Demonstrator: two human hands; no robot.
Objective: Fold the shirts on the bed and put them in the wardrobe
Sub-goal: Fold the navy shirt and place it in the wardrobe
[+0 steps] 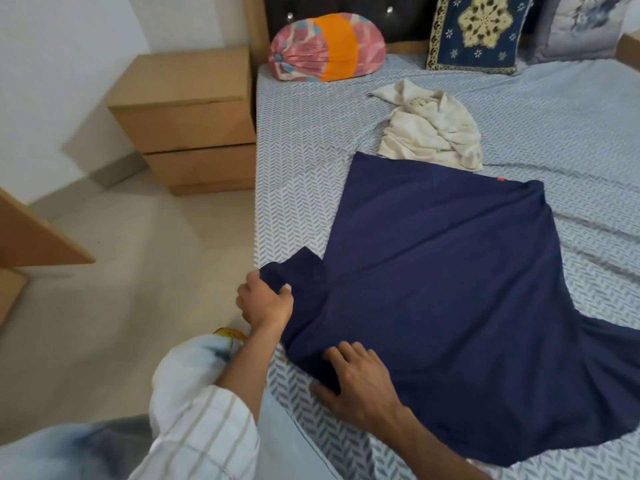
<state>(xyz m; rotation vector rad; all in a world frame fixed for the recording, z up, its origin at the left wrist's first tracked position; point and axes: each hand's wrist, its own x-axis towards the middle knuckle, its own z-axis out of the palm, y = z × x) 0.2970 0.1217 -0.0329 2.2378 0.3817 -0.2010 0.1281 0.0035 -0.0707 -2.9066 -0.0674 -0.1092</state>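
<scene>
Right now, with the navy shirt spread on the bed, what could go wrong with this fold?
1. The left hand pinches the navy shirt's sleeve at the bed's edge; it could slip toward the floor.
2. The right hand pins only one spot, so the shirt may bunch.
3. The crumpled cream shirt touches its far edge and may get dragged.

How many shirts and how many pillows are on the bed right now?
Shirts: 2, the navy shirt spread flat and the cream shirt crumpled beyond it.
Pillows: 3, the pink and orange pillow, the blue patterned pillow and the grey pillow at the headboard.
Total: 5
</scene>
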